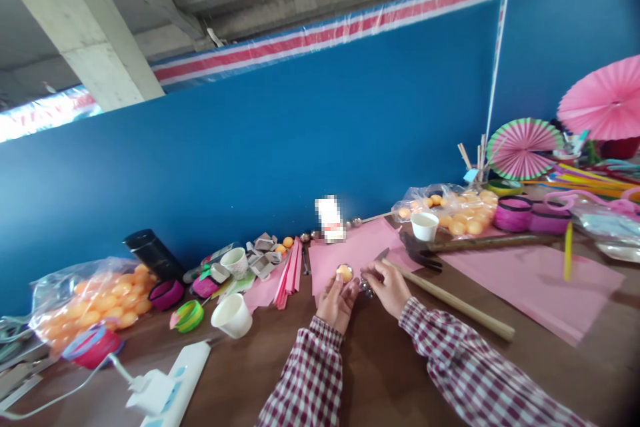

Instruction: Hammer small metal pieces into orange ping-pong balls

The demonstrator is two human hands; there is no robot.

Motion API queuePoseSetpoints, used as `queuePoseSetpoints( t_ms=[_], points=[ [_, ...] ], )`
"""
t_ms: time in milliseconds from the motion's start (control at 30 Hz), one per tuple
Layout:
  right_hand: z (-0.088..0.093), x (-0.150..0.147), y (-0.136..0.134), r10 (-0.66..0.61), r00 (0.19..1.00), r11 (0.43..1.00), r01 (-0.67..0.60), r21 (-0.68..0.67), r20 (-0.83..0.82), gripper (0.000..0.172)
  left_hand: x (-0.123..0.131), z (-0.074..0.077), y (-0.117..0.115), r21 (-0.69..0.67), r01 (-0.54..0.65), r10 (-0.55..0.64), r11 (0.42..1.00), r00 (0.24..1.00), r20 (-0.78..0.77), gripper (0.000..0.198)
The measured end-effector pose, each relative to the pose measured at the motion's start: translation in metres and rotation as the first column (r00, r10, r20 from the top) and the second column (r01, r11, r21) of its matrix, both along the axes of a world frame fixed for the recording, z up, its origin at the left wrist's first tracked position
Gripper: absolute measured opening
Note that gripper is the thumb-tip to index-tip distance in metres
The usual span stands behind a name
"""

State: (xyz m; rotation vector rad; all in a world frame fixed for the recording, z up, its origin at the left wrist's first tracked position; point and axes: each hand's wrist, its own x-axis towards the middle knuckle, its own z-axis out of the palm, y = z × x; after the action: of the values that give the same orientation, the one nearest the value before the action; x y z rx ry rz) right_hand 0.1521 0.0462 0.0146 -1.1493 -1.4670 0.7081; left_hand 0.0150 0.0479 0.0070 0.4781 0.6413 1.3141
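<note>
My left hand (336,301) is closed around a small orange ball (345,273), held up between the fingertips above the brown table (380,373). My right hand (388,285) sits just to the right of it, fingers pinched on a small shiny metal piece (367,288) that I cannot name. Both hands hover over the near edge of a pink paper sheet (350,250). Both sleeves are red and white check.
Bags of orange balls lie at the left (90,303) and back right (455,210). White cups (233,315) (425,225), a hammer (445,245), a long wooden stick (457,305), a power strip (173,383), pink paper fans (523,147) and paper strips surround the hands.
</note>
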Motion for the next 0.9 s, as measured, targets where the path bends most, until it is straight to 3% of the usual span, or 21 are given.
queuePoseSetpoints(
  t_ms=[233, 433, 633, 900],
  points=[
    [0.005, -0.001, -0.002, 0.012, 0.994, 0.999, -0.016, -0.034, -0.108, 0.025, 0.004, 0.0, -0.001, 0.117, -0.014, 0.02, 0.993, 0.999, -0.049, 0.032],
    [0.006, 0.0, -0.001, 0.052, 0.978, 0.996, -0.065, -0.059, -0.201, 0.027, 0.006, 0.005, -0.005, 0.123, -0.035, 0.055, 0.992, 0.986, -0.156, 0.041],
    [0.007, -0.003, -0.002, 0.131, 0.956, 0.973, -0.174, -0.15, -0.262, 0.027, 0.006, 0.003, -0.005, 0.17, 0.0, 0.032, 0.985, 0.983, -0.183, 0.043],
    [0.01, -0.002, -0.005, 0.151, 0.947, 0.965, -0.203, -0.166, -0.282, 0.026, 0.007, 0.001, -0.005, 0.227, 0.031, 0.019, 0.973, 0.976, -0.215, 0.046]
  ],
)
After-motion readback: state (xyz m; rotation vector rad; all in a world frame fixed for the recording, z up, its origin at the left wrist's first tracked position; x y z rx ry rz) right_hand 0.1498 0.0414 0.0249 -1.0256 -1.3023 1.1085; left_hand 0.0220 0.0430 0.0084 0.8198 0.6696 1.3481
